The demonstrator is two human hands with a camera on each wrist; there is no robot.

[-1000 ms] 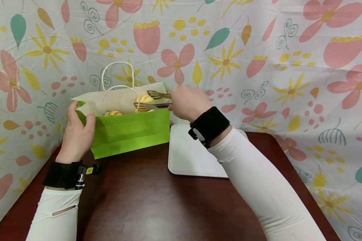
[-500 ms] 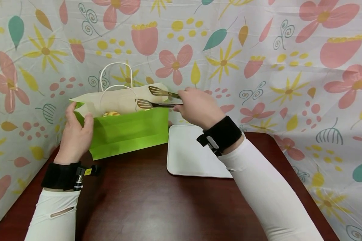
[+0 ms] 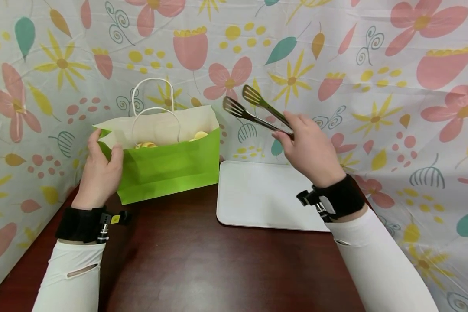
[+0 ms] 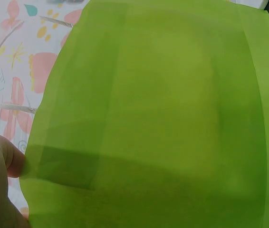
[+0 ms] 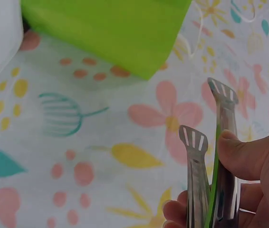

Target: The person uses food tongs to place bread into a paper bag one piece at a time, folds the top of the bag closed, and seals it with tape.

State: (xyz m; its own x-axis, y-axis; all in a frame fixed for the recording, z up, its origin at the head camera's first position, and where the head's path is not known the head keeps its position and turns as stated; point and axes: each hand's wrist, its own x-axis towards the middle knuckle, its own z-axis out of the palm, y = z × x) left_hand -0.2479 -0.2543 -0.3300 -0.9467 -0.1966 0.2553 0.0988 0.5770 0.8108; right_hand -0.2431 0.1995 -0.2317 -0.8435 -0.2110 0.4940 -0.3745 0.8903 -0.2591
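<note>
A green paper bag (image 3: 167,169) with white twisted handles stands at the back left of the table, its mouth open. Yellow and cream rounded pieces (image 3: 146,145), like bread rolls, show just above its front rim; the rest of them is hidden inside. My left hand (image 3: 99,173) holds the bag's left top edge, with the thumb tip at that edge in the left wrist view. Up to the right of the bag, my right hand (image 3: 312,149) grips metal slotted tongs (image 3: 257,110) with a green strip. Their two heads are apart with nothing between them.
A white rectangular tray (image 3: 265,199) lies beside the bag, partly under my right hand in the head view. The dark brown table (image 3: 218,268) reaches toward me. A flowered curtain (image 3: 296,52) hangs close behind.
My right hand has drawn the tongs out of the bag's mouth, moving right and up, and more of the tray shows. My left hand has stayed on the bag.
</note>
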